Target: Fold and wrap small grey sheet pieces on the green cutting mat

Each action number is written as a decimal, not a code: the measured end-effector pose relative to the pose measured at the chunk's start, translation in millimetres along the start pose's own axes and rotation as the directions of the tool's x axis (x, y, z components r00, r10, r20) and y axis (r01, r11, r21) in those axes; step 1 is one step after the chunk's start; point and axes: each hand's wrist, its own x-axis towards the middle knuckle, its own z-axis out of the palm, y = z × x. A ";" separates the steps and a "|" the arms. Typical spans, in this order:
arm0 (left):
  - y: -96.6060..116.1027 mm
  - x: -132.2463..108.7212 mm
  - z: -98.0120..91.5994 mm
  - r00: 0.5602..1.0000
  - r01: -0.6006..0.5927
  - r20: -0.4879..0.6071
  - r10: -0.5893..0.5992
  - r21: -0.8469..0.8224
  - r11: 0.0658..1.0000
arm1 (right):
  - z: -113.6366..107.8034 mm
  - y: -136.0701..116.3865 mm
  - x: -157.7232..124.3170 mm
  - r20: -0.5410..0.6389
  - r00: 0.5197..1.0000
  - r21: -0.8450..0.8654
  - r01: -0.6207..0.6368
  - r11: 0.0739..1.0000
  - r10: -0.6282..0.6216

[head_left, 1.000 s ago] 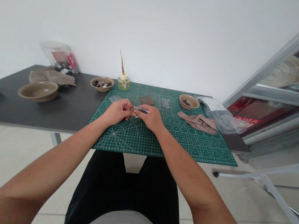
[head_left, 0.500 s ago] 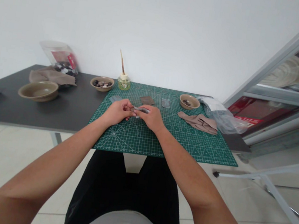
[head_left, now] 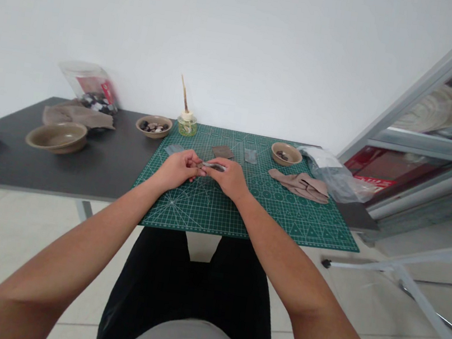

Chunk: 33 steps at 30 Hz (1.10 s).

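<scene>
Over the green cutting mat, my two hands meet with fingertips almost touching. My right hand is closed around a small, thin greyish folded sheet, which shows between thumb and fingers. Pinched together beside it, the fingers of my left hand hide whatever they hold, if anything. Just beyond the hands lie a flat brown square and a small clear grey piece. Another clear greyish piece is partly behind my left hand.
Bowls of stones and small dark pieces stand at the back. Between them is a glass jar with a brush. Brown cloth and a plastic bag lie right; another bowl sits left.
The greyish sheet looks slightly flatter in my right hand, and a pale bit below it no longer shows. Both hands stay in nearly the same place.
</scene>
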 end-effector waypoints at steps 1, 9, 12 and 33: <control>-0.4 0.1 -0.2 1.000 -0.002 0.000 0.002 0.006 1.000 | 0.1 -0.1 -0.1 -0.001 1.000 0.010 0.010 1.000 -0.010; -4.7 1.6 0.3 1.000 0.002 0.009 -0.002 -0.002 1.000 | 2.7 3.3 -0.8 -0.028 0.999 0.056 0.030 0.998 -0.029; -5.6 1.1 0.2 1.000 -0.001 0.011 0.001 -0.009 1.000 | 2.2 3.1 -0.7 -0.023 1.000 0.049 0.022 0.999 -0.021; -4.8 1.1 -0.3 1.000 -0.010 0.006 0.011 -0.010 1.000 | 0.8 1.0 0.7 0.026 1.000 0.077 -0.016 0.997 0.014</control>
